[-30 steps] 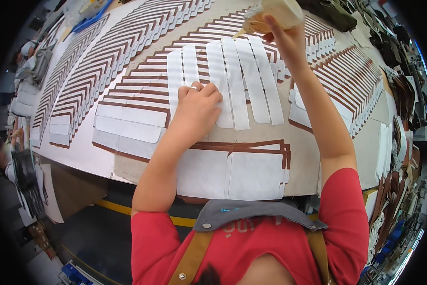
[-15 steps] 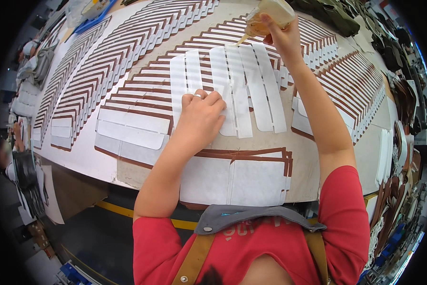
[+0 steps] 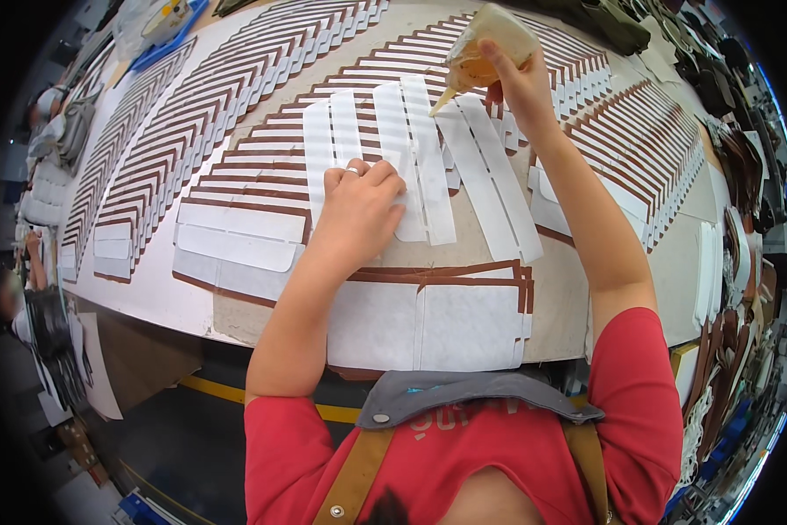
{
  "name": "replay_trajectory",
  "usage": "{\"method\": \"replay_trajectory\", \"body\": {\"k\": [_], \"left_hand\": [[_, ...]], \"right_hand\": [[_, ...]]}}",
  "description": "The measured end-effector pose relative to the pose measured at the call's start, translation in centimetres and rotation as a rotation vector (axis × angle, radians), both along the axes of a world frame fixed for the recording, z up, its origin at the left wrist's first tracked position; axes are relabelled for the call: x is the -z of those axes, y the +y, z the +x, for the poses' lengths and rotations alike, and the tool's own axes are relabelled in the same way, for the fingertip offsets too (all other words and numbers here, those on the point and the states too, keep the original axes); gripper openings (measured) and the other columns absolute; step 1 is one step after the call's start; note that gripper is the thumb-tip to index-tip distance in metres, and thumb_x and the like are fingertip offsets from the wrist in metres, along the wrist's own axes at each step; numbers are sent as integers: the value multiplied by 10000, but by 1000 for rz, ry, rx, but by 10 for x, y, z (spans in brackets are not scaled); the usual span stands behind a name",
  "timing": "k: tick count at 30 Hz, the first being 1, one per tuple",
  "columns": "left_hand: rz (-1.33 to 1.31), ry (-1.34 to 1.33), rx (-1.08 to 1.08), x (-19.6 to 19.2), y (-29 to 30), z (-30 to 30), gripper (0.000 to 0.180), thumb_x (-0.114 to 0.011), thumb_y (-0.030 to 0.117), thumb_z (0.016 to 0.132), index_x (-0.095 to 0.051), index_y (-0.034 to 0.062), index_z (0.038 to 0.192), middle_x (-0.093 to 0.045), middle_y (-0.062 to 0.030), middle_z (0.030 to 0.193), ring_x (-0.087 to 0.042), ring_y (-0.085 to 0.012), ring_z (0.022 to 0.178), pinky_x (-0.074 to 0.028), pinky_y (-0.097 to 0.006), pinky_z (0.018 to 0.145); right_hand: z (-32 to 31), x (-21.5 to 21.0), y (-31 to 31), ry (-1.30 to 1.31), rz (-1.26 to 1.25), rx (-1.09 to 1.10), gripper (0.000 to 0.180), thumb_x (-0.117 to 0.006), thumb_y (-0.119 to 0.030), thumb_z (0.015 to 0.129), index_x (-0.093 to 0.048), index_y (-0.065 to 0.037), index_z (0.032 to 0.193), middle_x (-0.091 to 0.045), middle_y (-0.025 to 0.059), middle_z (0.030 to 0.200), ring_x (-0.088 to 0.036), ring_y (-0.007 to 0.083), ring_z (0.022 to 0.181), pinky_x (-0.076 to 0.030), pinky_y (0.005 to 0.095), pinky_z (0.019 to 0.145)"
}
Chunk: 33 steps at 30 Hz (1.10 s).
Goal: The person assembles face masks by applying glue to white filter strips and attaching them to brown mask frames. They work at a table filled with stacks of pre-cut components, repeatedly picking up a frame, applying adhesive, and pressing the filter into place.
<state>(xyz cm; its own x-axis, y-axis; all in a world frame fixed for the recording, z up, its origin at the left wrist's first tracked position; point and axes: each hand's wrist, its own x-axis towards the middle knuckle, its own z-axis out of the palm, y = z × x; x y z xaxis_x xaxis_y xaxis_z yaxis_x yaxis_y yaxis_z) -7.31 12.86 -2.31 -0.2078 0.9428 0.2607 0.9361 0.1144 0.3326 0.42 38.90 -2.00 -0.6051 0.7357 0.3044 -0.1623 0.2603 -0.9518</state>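
Gripping a tilted bottle (image 3: 500,26) in your right hand (image 3: 520,83), you have drawn its nozzle (image 3: 443,101) toward yourself, near the white strip (image 3: 479,179) below that hand, now slanted further and probably better exposed, while your bent left hand (image 3: 365,206) covers other strips (image 3: 320,144), its grip unclear.

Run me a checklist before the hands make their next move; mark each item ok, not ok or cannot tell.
1. Right hand gripping the squeeze bottle: ok.
2. Bottle nozzle angled down at the slotted white strips: ok.
3. Amber contents visible inside the bottle: ok.
4. Left hand resting on the strips: ok.
5. Strips lying parallel: not ok; the rightmost strip slants away from the middle one.
6. Nozzle tip touching a strip: cannot tell.
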Motion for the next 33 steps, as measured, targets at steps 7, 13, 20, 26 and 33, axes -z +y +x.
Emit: {"method": "replay_trajectory", "body": {"k": [7,13,20,26,33], "left_hand": [[-22,10,-4,1,1,0,144,-659,79,736,-616,88,873,-574,2,926,-499,-214,909,-305,-358,834],[-18,8,-6,0,1,0,136,-661,88,743,-620,89,873,-579,0,927,-503,-215,907,-310,-358,828],[-34,8,0,0,2,0,130,-660,94,749,-619,87,872,-578,-5,921,-504,-219,891,-313,-361,829],[-32,-3,-2,0,0,0,115,-647,98,763,-618,84,874,-583,-6,931,-505,-223,889,-311,-363,833],[-47,3,-1,-10,-1,3,109,-609,150,819,-621,85,906,-594,-28,975,-512,-236,929,-305,-363,856]], "right_hand": [[18,-3,-19,-41,-33,-33,520,-685,-372,823,-433,-1,1085,-575,83,759,-488,89,425,-380,200,364],[35,-7,-38,-70,-88,-54,538,-689,-376,814,-433,2,1098,-567,72,746,-476,82,425,-367,201,349],[67,-1,-59,-113,-209,-98,609,-723,-379,781,-419,5,1144,-566,66,782,-475,78,443,-379,204,358],[94,6,-80,-97,-319,-113,586,-688,-416,800,-445,5,1128,-574,65,775,-469,79,442,-367,202,351],[114,-23,-40,238,-735,-81,462,-588,-500,851,-558,-80,1040,-626,14,866,-556,82,592,-386,179,378]]}}
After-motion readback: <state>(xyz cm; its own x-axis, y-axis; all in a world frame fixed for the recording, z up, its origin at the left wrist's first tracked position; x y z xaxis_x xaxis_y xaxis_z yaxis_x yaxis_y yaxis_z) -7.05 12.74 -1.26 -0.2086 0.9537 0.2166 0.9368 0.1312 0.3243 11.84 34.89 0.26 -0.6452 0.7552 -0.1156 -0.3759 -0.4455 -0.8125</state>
